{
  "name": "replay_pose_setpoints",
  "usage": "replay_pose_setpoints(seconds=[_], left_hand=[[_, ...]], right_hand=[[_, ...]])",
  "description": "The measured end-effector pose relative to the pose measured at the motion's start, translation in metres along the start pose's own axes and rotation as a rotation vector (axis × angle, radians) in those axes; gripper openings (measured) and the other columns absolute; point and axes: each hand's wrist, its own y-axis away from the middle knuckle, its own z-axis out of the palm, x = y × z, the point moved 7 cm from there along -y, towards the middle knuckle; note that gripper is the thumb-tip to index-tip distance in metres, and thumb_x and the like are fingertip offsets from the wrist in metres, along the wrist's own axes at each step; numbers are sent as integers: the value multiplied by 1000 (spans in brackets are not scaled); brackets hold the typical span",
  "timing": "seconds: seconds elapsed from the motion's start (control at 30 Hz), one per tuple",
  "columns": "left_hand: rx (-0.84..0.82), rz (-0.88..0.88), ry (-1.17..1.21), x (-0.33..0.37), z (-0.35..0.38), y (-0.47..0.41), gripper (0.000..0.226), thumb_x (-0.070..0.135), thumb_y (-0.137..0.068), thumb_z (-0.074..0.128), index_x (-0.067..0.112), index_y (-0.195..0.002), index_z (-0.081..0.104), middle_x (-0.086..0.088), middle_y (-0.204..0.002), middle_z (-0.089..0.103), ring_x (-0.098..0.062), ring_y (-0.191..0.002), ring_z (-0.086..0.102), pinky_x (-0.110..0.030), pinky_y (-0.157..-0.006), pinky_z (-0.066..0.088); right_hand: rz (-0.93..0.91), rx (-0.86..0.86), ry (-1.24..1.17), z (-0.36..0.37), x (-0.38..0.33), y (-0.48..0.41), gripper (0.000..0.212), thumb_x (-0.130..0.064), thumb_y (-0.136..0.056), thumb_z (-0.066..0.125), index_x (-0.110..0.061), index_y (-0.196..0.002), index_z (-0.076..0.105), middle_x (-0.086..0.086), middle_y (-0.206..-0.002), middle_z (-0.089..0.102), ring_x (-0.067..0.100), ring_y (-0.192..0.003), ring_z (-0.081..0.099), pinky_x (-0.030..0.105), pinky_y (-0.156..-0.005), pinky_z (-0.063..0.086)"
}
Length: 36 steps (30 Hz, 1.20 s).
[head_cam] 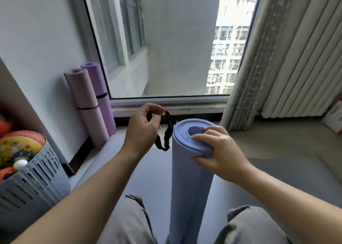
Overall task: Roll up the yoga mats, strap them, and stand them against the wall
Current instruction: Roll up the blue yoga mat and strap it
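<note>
Head view: strapping step. Right hand (pixel 220 151) grips upright blue mat (pixel 190 179); left hand (pixel 143 127) pinches black strap (pixel 167 132). Next: loop strap over roll.

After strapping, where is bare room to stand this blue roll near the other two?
Bare floor runs under the window frame, between the purple mat and the curtain. Toward the corner it is tighter: only a narrow gap of wall separates the pink mat from the toy basket.
</note>
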Motion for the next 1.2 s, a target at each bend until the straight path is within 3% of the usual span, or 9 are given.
replay_pose_setpoints(seconds=[0.2,0.33,0.43,0.53,0.7,0.8,0.93,1.1,1.2], left_hand=[[-371,250,-280,29,55,33,31,1,-91,55,27,-103,66,11,-105,57,-17,-62,55,-18,-57,45],[-256,296,-287,53,36,35,33,3,-90,57,25,-116,62,10,-105,54,-10,-62,55,-8,-62,43],[-184,161,-73,55,13,32,32,5,-92,57,28,-113,61,4,-109,63,-8,-80,64,-17,-78,52],[-304,65,-73,41,14,40,30,10,-91,61,26,-116,62,8,-112,67,-12,-93,68,-29,-88,54],[-317,-35,-18,16,16,48,29,10,-91,62,34,-107,62,11,-110,67,-4,-102,63,-20,-86,48],[-331,-108,41,7,19,49,27,11,-91,62,36,-103,62,11,-109,66,-8,-100,63,-19,-81,49],[-361,-114,28,6,21,45,27,14,-90,64,39,-99,62,12,-106,66,-11,-101,63,-37,-97,50],[-377,-159,93,0,24,44,26,13,-92,61,38,-98,63,13,-100,66,-1,-72,56,-31,-89,51],[-381,-150,98,1,28,49,25,12,-92,62,37,-99,63,13,-103,66,-8,-92,63,-28,-88,50]], right_hand=[[-12,-56,-73,-8,7,30,51,-38,-65,76,-18,-112,71,-3,-102,67,12,-113,45,23,-97,35],[-45,-68,-102,-6,-1,37,51,-32,-67,80,-16,-114,70,-9,-100,65,11,-115,43,19,-98,30],[-61,-68,-126,-6,-6,42,51,-36,-66,75,-19,-113,71,-14,-93,60,12,-117,44,18,-98,31],[-76,-93,-138,-4,-12,47,52,-39,-65,75,-21,-113,70,-9,-93,64,15,-121,45,25,-101,36],[-27,-35,-103,-2,-28,46,52,-40,-61,74,-21,-109,72,-16,-89,59,12,-114,44,29,-97,41],[16,38,4,-1,-51,50,50,-48,-55,71,-27,-101,72,-19,-85,61,15,-109,46,40,-90,44],[124,-35,126,8,-74,45,45,-58,-56,70,-34,-94,64,-25,-78,51,8,-106,38,36,-87,29],[196,-104,196,10,-79,42,44,-66,-57,69,-37,-82,48,-22,-71,49,7,-95,35,36,-85,29],[211,-200,257,6,-77,41,45,-68,-61,66,-37,-90,50,-20,-79,56,9,-98,34,37,-86,31]])
